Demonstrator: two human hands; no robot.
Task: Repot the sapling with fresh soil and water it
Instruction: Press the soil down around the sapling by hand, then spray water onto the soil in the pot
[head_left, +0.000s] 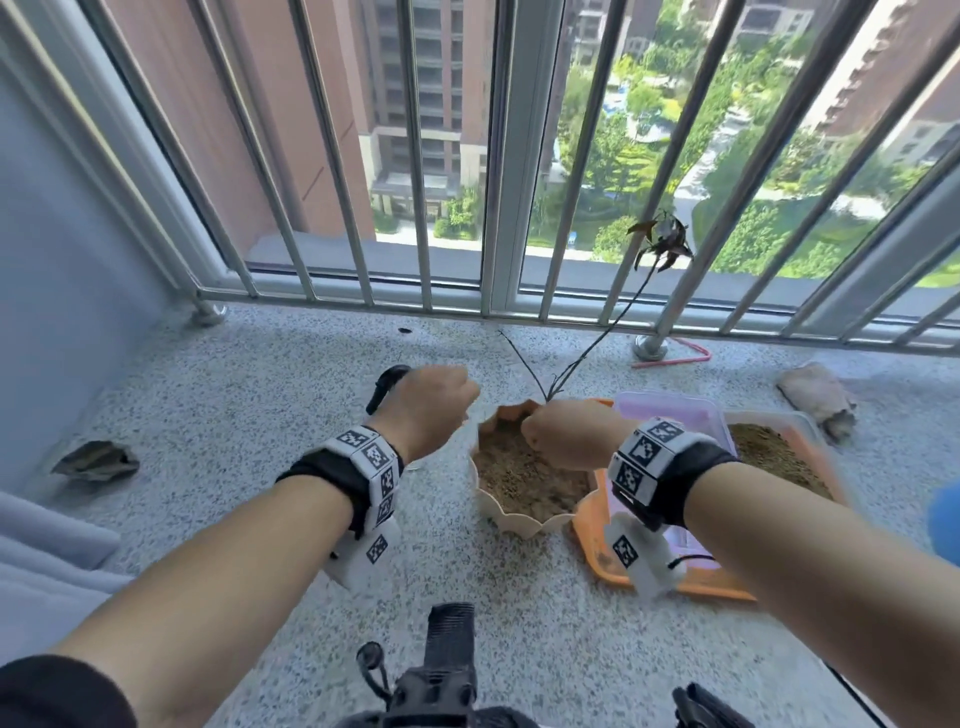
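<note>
A cream scalloped pot (519, 522) filled with brown soil (524, 483) stands on the speckled balcony floor. My right hand (571, 436) hovers over the pot and grips the base of the sapling (608, 332), a thin bare stem that leans right, with withered dark leaves (665, 239) at its tip. My left hand (426, 410) is just left of the pot, fingers curled around a black handle (387, 384); the rest of that tool is hidden. Right of the pot an orange tray (592, 540) holds loose soil (774, 457) and a pink-lidded box (670, 410).
A metal railing (421, 208) closes the balcony's far side, its post foot (649, 348) behind the pot beside a pink bent wire (675, 358). A stone (818, 397) lies far right, a dark scrap (96, 460) far left. A black device (447, 660) sits at the bottom edge.
</note>
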